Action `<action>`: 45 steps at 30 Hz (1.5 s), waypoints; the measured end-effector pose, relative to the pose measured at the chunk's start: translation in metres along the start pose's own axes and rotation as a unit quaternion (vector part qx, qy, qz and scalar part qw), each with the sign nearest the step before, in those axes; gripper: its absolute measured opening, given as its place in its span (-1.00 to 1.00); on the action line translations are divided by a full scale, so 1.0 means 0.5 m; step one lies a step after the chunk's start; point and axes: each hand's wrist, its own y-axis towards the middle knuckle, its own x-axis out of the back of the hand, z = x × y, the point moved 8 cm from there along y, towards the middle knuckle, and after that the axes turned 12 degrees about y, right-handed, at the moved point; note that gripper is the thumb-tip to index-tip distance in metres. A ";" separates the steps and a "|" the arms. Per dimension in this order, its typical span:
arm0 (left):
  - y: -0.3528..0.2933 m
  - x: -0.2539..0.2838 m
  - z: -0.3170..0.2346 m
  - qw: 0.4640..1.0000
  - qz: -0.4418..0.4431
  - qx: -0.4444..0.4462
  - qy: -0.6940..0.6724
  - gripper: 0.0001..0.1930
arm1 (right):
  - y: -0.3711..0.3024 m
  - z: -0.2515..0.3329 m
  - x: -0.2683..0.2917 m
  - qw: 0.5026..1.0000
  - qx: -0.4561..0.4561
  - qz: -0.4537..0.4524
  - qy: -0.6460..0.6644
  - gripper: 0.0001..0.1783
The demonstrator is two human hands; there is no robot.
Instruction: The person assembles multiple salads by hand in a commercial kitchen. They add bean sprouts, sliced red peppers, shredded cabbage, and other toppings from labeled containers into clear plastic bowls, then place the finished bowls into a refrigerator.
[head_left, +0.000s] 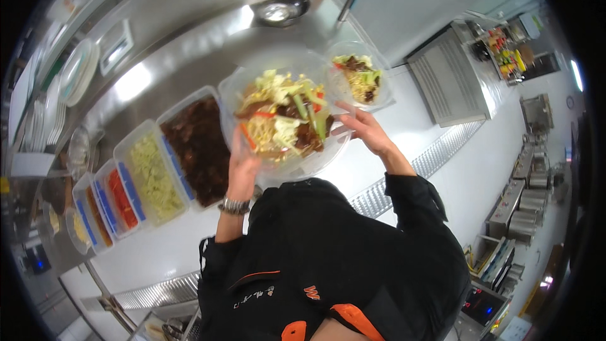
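Between my two hands is a large clear plastic bowl (pixel 302 169), above the front of a steel counter. In it lies a mix of pale cabbage pieces (pixel 287 131), yellow-headed sprouts, dark wood-ear-like pieces, green stalks and red strips. My left hand (pixel 243 173), with a metal-band watch at the wrist, grips the bowl's near left side; part of its fingers is behind the clear wall. My right hand (pixel 366 129) holds the right side with its fingers against the wall. Just beyond it, a second clear bowl (pixel 382 91) with a similar mix stands at the counter's right end.
Left of the bowl stand clear tubs of dark pieces (pixel 199 145), chopped pale green vegetable (pixel 151 173), red strips (pixel 123 199) and something brown. A dark round pan (pixel 281 9) sits farther back. Plates (pixel 55 117) are stacked at left. A steel cabinet (pixel 448 76) stands across the floor.
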 end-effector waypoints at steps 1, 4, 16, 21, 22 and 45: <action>0.054 -0.040 0.003 1.000 0.017 0.017 -0.001 -0.05 | -0.006 -0.006 0.055 0.998 -0.018 -0.056 0.007 -0.24; 0.222 -0.170 0.027 0.993 0.067 0.074 0.060 -0.18 | -0.029 -0.007 0.209 0.984 -0.006 -0.169 0.051 -0.31; 0.143 -0.250 0.175 0.983 0.146 0.075 0.089 -0.69 | 0.073 -0.189 0.491 0.950 -0.088 -0.299 -0.028 -0.43; -0.179 0.007 0.233 0.984 0.029 0.107 0.137 -0.75 | 0.029 -0.154 0.347 0.951 -0.149 -0.218 -0.163 -0.43; -0.247 0.060 0.236 0.979 -0.011 0.105 0.172 -0.74 | 0.028 -0.132 0.279 0.958 -0.112 -0.202 -0.172 -0.46; -1.125 0.749 0.266 0.766 -0.634 0.100 0.008 -0.79 | -0.031 -0.211 -1.621 0.792 0.052 0.564 -0.228 -0.67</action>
